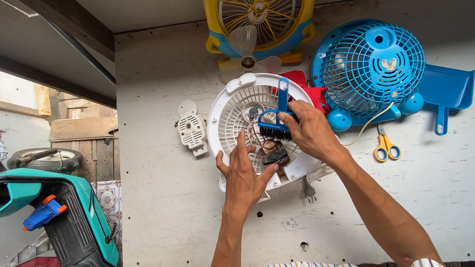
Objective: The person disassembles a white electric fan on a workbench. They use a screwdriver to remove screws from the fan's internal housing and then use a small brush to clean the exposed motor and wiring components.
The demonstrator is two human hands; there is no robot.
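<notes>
- My left hand is spread flat against the lower edge of the white fan housing, fingers splayed, bracing it rather than gripping it.
- My right hand is closed round the blue brush, bristles pressed to the middle of the housing near the dark motor parts.
- The housing lies near the middle of the white bench, between the small white cover plate on its left and the blue fan on its right, with the yellow fan beyond it.
- Risk, as I judge it: the housing is only steadied by an open palm, so a hard brush stroke could skid or spin it across the bench.
- The bristles could snag the thin wires by the motor parts and pull one loose.
- The mains plug trails just below the housing and could catch on my wrist.
- The scissors lie near my right forearm; a wide sweep could knock them.
- The housing is a round white plastic grille with fine radial slats, looking dusty toward its centre, with a carrying tab at its far rim.
</notes>
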